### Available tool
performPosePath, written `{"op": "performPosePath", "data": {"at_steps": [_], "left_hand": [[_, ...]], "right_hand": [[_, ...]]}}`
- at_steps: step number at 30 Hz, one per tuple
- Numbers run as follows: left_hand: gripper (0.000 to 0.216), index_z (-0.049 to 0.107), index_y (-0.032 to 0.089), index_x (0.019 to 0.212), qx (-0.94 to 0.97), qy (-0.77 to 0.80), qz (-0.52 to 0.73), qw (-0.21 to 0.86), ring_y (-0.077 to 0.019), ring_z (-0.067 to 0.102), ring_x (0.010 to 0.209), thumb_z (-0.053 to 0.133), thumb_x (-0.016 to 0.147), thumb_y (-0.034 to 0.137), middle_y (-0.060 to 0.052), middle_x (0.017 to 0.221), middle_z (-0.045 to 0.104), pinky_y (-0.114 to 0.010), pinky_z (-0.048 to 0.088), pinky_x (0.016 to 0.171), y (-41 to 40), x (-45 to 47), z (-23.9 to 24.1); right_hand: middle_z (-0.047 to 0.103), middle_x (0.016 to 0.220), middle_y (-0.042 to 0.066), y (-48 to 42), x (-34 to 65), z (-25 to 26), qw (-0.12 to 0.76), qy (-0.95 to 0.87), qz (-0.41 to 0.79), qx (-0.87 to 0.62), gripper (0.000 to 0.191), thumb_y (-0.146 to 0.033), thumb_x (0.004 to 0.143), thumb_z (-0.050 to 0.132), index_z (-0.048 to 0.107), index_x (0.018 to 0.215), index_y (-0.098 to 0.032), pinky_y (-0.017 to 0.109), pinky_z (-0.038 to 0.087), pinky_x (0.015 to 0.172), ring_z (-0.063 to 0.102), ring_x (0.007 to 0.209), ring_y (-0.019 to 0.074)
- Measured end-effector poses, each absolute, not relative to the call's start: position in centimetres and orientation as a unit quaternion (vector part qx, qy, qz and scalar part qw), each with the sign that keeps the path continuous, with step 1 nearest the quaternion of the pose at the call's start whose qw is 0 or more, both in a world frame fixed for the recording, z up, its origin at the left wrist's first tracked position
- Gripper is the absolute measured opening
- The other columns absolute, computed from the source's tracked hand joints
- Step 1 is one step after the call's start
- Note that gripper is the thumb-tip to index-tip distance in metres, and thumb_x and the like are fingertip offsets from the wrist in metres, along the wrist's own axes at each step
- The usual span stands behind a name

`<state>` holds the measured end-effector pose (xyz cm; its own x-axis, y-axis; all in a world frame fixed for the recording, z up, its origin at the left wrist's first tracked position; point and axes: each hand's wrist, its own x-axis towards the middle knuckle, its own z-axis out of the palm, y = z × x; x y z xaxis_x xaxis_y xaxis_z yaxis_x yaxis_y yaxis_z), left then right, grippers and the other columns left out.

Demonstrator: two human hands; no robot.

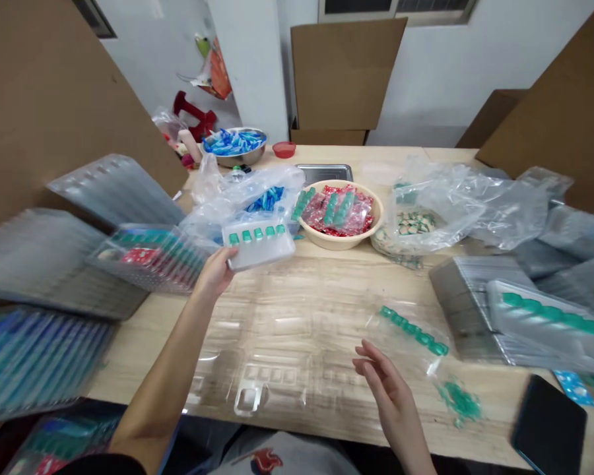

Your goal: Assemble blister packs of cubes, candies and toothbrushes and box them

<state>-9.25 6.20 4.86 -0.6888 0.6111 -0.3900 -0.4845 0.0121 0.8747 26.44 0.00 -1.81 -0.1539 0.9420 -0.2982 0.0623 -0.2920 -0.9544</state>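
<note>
My left hand (218, 269) is closed on the left edge of a whitish plastic tray (264, 254), which has a row of green pieces along its top. It is held up over the table in front of the clear bags. My right hand (383, 379) hovers, fingers apart, with nothing in it. Just beyond it lies a strip of green pieces (414, 330) on clear film. Clear moulded plastic trays (270, 375), with square hollows, are spread between my arms, hard to make out against the wood.
A cream basin (337, 241) of red packets stands ahead, near a steel bowl (245, 157) of blue items. Stacked trays (465, 303) flank the right side, with filled trays (151, 257) on the left. Green scraps (460, 400) and a dark phone (549, 422) lie front right.
</note>
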Motion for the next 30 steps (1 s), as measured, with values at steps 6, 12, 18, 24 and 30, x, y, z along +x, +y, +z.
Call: {"op": "performPosePath", "data": {"at_steps": [6,12,18,24,30], "left_hand": [[0.009,0.065,0.012,0.067,0.114,0.626,0.567,0.523,-0.0168,0.060,0.056,0.070,0.064,0.020,-0.004,0.061,0.065,-0.024,0.048,0.052,1.6,-4.2,3.6],[0.032,0.068,0.019,0.092,0.279,0.709,0.524,0.380,-0.0226,0.061,0.097,0.078,0.064,0.028,-0.005,0.100,0.068,-0.033,0.049,0.087,-2.7,0.5,3.5],[0.010,0.069,0.026,0.092,0.673,0.593,0.379,0.227,-0.0153,0.062,0.088,0.059,0.092,0.028,0.000,0.091,0.068,-0.030,0.046,0.083,-6.1,4.4,7.8],[0.010,0.069,0.024,0.083,0.662,0.567,0.355,0.339,-0.0124,0.061,0.076,0.063,0.090,0.026,0.003,0.078,0.066,-0.025,0.045,0.072,-5.6,5.0,10.7],[0.013,0.066,0.023,0.084,0.695,0.530,0.318,0.367,-0.0096,0.057,0.070,0.057,0.092,0.019,0.004,0.077,0.063,-0.020,0.045,0.065,-5.6,5.0,11.7]], "right_hand": [[0.065,0.126,0.007,1.6,22.0,0.4,0.382,-0.259,0.819,-0.340,0.065,-0.074,0.065,0.069,0.067,0.114,-0.030,0.048,0.052,0.097,0.064,0.113,0.0266],[0.073,0.107,0.009,0.4,19.1,1.4,0.351,-0.173,0.868,-0.306,0.078,-0.081,0.054,0.070,0.068,0.104,-0.022,0.048,0.051,0.100,0.060,0.120,0.0314],[0.072,0.106,0.008,-1.2,17.5,3.4,0.435,-0.240,0.796,-0.345,0.084,-0.082,0.052,0.070,0.063,0.111,-0.022,0.041,0.053,0.097,0.066,0.109,0.0273],[0.071,0.101,0.003,-2.1,17.7,4.6,0.467,-0.312,0.773,-0.295,0.072,-0.076,0.065,0.068,0.060,0.113,-0.024,0.034,0.054,0.093,0.067,0.099,0.0193],[0.068,0.085,-0.002,-2.4,19.2,5.7,0.442,-0.376,0.765,-0.279,0.059,-0.067,0.056,0.079,0.061,0.093,-0.024,0.026,0.057,0.074,0.065,0.079,0.0138]]}}
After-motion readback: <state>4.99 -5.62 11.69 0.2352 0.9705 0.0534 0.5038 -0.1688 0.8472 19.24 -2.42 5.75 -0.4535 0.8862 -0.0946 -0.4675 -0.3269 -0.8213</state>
